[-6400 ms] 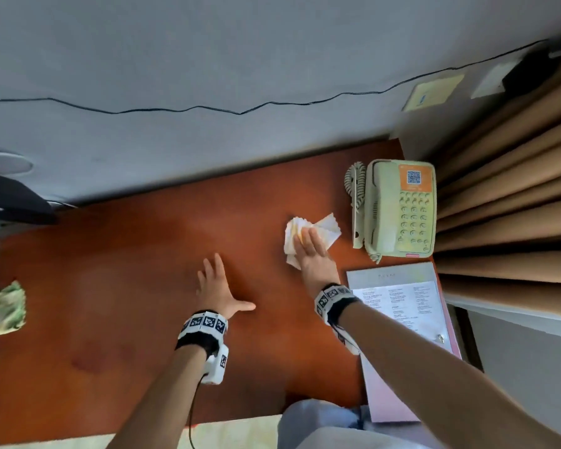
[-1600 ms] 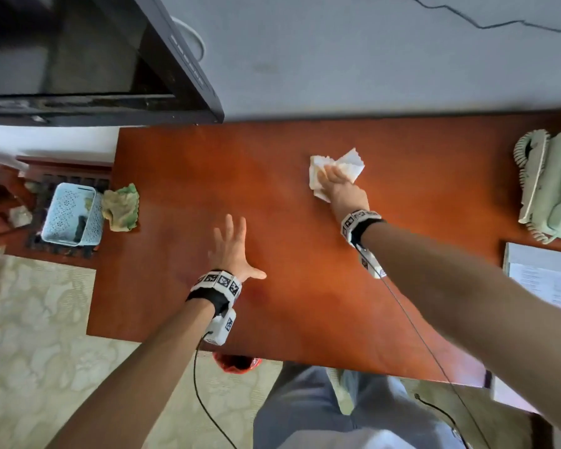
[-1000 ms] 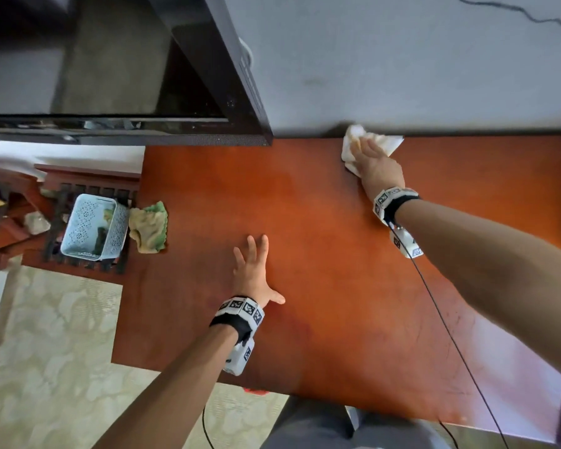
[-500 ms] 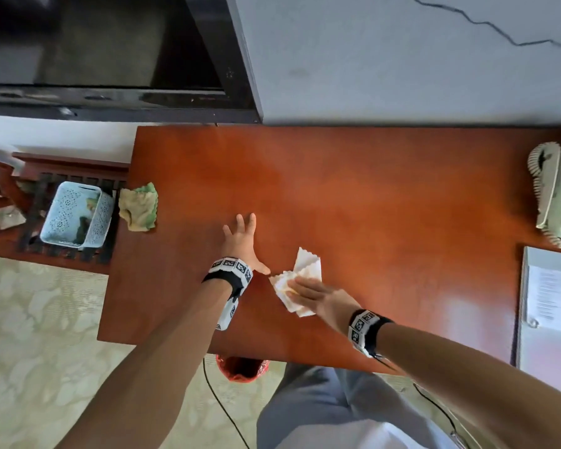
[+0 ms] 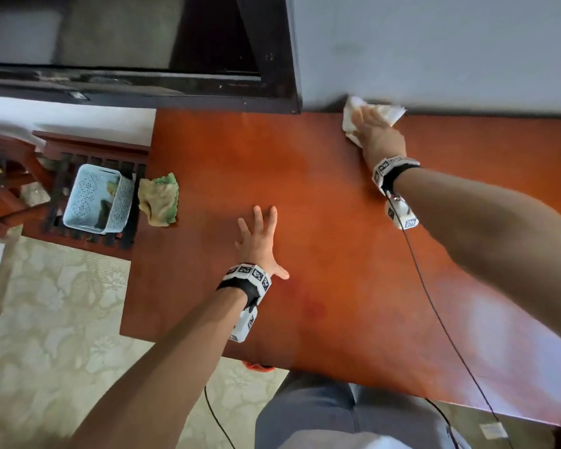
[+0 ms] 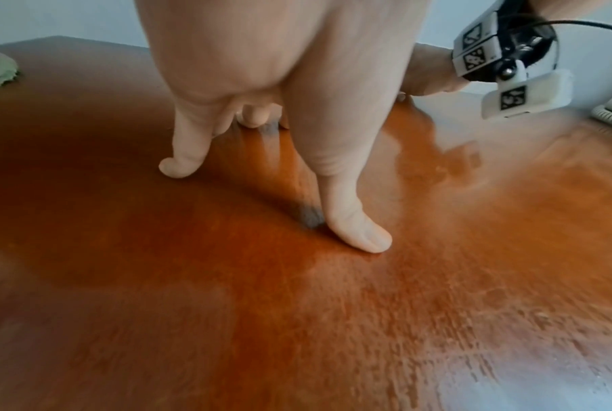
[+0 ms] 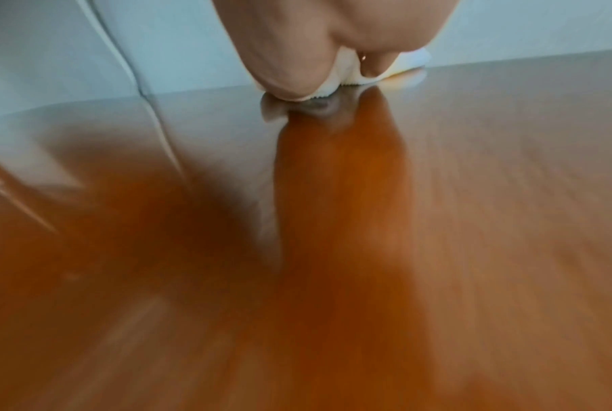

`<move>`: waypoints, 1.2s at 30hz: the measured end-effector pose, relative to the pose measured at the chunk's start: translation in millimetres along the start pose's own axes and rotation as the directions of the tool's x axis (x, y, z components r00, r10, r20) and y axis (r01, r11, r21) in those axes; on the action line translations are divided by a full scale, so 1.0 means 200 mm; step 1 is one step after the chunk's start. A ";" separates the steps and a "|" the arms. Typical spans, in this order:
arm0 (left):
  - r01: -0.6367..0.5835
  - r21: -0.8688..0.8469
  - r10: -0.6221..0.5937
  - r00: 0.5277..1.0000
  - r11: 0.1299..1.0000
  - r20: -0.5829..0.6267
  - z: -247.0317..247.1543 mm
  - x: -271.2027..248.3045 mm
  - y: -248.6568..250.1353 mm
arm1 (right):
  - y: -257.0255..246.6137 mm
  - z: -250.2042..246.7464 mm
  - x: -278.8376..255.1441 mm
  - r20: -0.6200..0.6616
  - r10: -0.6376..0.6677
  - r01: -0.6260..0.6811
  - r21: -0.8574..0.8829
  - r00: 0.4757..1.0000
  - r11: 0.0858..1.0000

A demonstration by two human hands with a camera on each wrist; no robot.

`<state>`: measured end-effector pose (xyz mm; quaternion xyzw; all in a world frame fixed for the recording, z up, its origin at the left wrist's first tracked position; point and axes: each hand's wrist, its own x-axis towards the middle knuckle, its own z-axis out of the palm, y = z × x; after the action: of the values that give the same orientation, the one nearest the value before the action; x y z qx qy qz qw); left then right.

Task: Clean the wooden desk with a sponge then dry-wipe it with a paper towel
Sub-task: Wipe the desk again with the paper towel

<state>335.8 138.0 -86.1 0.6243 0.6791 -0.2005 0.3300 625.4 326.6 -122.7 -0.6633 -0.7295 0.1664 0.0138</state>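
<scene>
My right hand (image 5: 374, 128) presses a crumpled white paper towel (image 5: 391, 113) flat on the wooden desk (image 5: 321, 247) at its far edge, against the grey wall. In the right wrist view the paper towel (image 7: 353, 75) shows under the palm and fingers. My left hand (image 5: 258, 238) rests flat on the desk near its middle, fingers spread; the left wrist view shows its fingertips (image 6: 359, 236) touching the wood. A yellow-green sponge (image 5: 159, 200) lies at the desk's left edge.
A pale blue plastic basket (image 5: 98, 199) stands on a low wooden rack left of the desk. A dark TV (image 5: 143, 50) hangs on the wall at the far left. A phone's coiled cord (image 6: 610, 114) lies to the right. The wrist cable (image 5: 434, 303) crosses the desk.
My right hand has swept the paper towel from the near side of the desk, beside my left hand, out to the far edge by the wall. The left hand stayed put.
</scene>
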 end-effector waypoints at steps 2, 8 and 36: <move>-0.004 -0.001 0.004 1.000 1.000 -0.005 0.00 0.00 -0.01 | 0.01 -0.02 0.10 0.012 0.056 -0.056 -0.020 0.998 0.998; -0.005 -0.002 0.005 1.000 1.000 0.010 0.00 0.00 -0.02 | 0.01 0.08 -0.02 0.051 -0.011 0.019 -0.170 0.999 0.985; 0.071 0.068 -0.073 0.997 0.995 0.026 -0.13 0.00 -0.23 | -0.36 0.30 -0.46 0.127 -0.147 0.140 0.060 0.981 0.988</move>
<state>285.2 150.2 -73.8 0.6071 0.6892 -0.2439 0.3113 553.7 218.3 -142.0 -0.5959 -0.7704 0.2266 -0.0056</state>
